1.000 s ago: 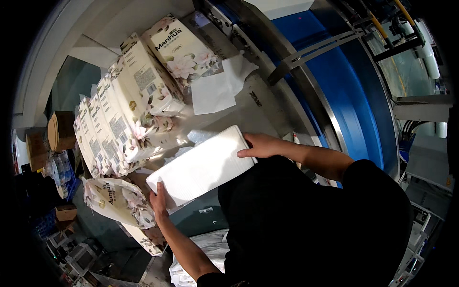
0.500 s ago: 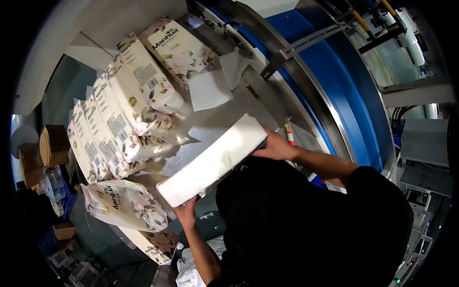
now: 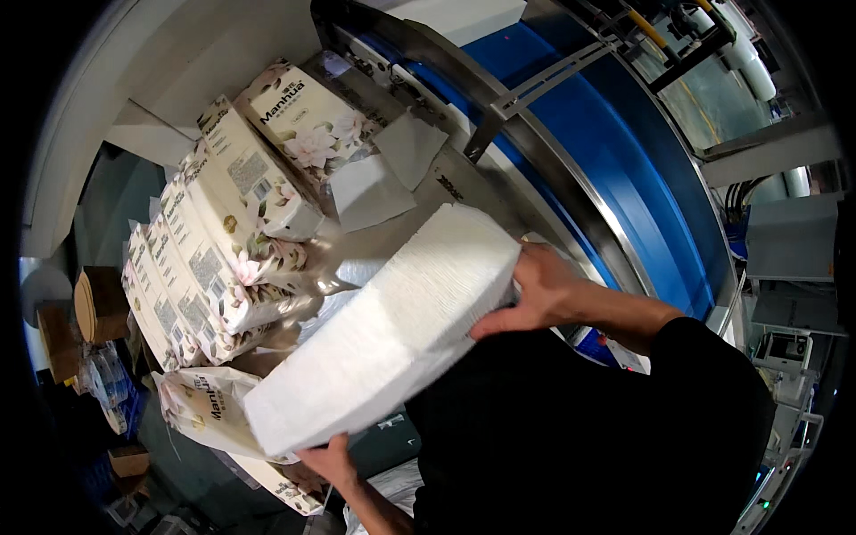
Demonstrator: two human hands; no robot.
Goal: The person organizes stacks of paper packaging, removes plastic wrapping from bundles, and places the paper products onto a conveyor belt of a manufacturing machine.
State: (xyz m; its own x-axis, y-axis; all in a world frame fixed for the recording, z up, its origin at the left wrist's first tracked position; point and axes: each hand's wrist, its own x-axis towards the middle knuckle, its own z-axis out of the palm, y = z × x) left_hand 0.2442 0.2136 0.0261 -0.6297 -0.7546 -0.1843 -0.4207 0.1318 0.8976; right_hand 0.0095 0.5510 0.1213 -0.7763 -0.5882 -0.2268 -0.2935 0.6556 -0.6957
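Between my hands I hold a long white stack of tissue paper (image 3: pixel 392 321), tilted so that its near left end is lower in the picture. My left hand (image 3: pixel 328 462) grips the lower left end from beneath. At the upper right end my right hand (image 3: pixel 539 290) is closed round the stack, thumb on the near side. A floral tissue bag (image 3: pixel 209 408) is by the stack's left end, partly covered by it. Several floral tissue packs (image 3: pixel 214 259) stand in a row on the metal table (image 3: pixel 446 183), left of the stack.
White paper sheets (image 3: pixel 370 189) lie beside a separate floral pack (image 3: pixel 303 111) at the back. A blue conveyor belt (image 3: pixel 615 187) with metal rails curves along the right. Cardboard pieces (image 3: pixel 101 303) are at far left, and another floral pack (image 3: pixel 290 490) is low beneath the bag.
The tissue stack has come closer and turned to show more of its broad side. Its left end has moved down and left, in front of the floral bag. Both hands still hold it.
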